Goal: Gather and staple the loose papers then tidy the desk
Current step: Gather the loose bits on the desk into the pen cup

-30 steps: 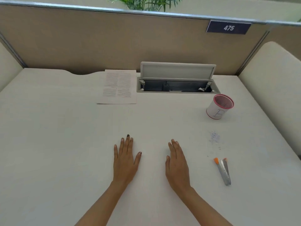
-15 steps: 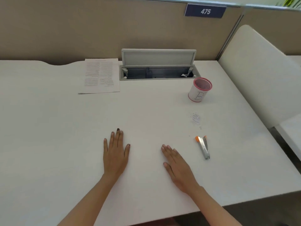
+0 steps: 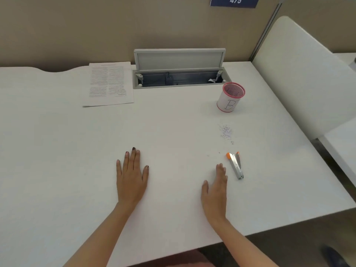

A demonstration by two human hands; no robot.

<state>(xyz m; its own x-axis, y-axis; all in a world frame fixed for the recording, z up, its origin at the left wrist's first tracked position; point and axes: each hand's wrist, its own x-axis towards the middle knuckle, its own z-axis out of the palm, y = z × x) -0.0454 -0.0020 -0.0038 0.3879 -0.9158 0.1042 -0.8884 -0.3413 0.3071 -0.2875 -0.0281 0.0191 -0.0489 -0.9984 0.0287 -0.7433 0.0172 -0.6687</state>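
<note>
Both hands lie flat on the tabletop (image 3: 67, 151), palms down and holding nothing. The left hand (image 3: 132, 178) has its fingers straight and close together with the thumb out; the right hand (image 3: 214, 193) is likewise flat with its fingers together. The stapler (image 3: 235, 165) lies just beside the right hand's fingertips, to their right and not quite touching. Its long axis runs roughly away from the person, with the orange-tipped end far and the hinge end near, angled a little to the right. The right hand is plainly the nearer one, and a short sideways reach with a grip across the narrow body would probably take it. The papers (image 3: 109, 83) sit well apart from both hands at the back of the tabletop, just left of the open cable hatch (image 3: 179, 74), long edge pointing away, more or less ahead of the left hand. They look like a squared stack, but whether they are stapled is too small to tell. Loose staples (image 3: 225, 131) are scattered between the stapler and the pink-rimmed cup (image 3: 230, 97), which stands upright near the hatch's right end. Judging by this, the stapler and staples have yet to be cleared away.
</note>
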